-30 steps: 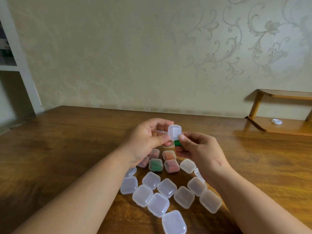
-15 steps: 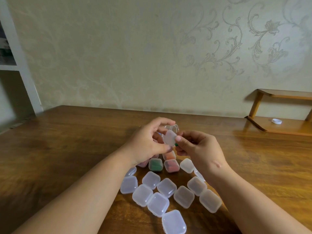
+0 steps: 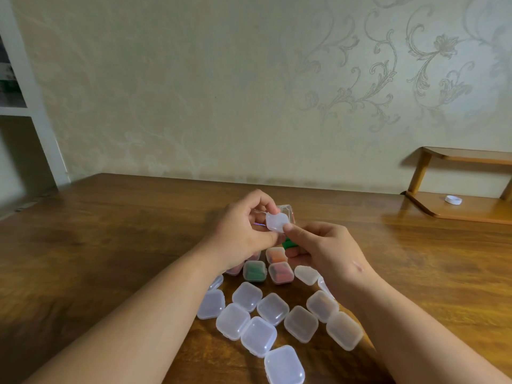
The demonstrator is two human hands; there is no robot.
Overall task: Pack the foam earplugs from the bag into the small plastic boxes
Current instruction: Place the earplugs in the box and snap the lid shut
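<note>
Left hand [image 3: 243, 231] was curled, thumb and forefinger pinching the open clear box [image 3: 277, 221] above the table [image 3: 110, 231]. Right hand [image 3: 324, 250] was curled round a green earplug [image 3: 289, 243], thumb tip touching the box's lid. Below them I noted 3 filled boxes in plain sight: green-filled box [image 3: 255, 271], red-filled box [image 3: 280, 273], orange-filled box [image 3: 275, 254]. Empty boxes [image 3: 273, 309] lay clustered between the forearms.

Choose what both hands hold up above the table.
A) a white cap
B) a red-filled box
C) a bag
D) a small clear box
D: the left hand and the right hand both pinch a small clear box in the air above the table, while the white cap lies on the shelf.
</note>
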